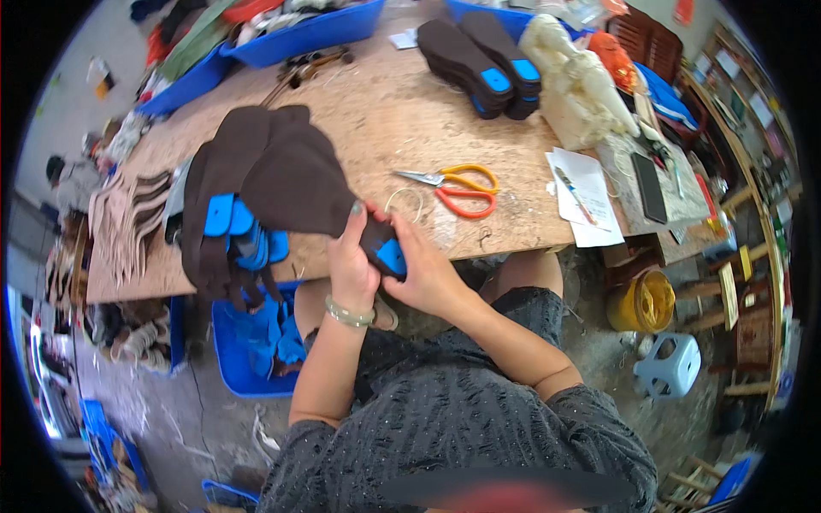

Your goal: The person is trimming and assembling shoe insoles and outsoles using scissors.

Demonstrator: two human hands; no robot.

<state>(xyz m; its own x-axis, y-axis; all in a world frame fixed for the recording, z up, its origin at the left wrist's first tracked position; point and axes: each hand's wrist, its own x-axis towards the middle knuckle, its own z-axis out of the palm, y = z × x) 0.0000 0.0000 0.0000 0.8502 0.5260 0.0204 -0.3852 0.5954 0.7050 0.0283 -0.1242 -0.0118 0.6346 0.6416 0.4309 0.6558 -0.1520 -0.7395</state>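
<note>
Both hands are in tight at the near edge of the wooden tabletop (368,120), working one dark brown insole (321,184) with a bright blue heel patch. The left hand (352,261), a pale green bangle (349,315) on its wrist, is closed around the insole from the side, fingers curled over the brown fabric. The right hand (423,272) is clamped on the heel end, thumb pressed just beside the blue patch. That insole sticks out over the near edge and leans back across a fanned pile of matching insoles (231,205) lying toward the table's left edge, blue heels showing. Orange-handled scissors (457,190) lie just right of the hands, blades pointing left, near a loop of pale thread (404,201). A second stack of dark insoles (483,56) sits at the far edge, beside a blue tray. White papers (586,197) and a dark phone (650,186) rest at the right edge. Below the tabletop, a blue bin (248,342) on the floor holds more blue pieces.
</note>
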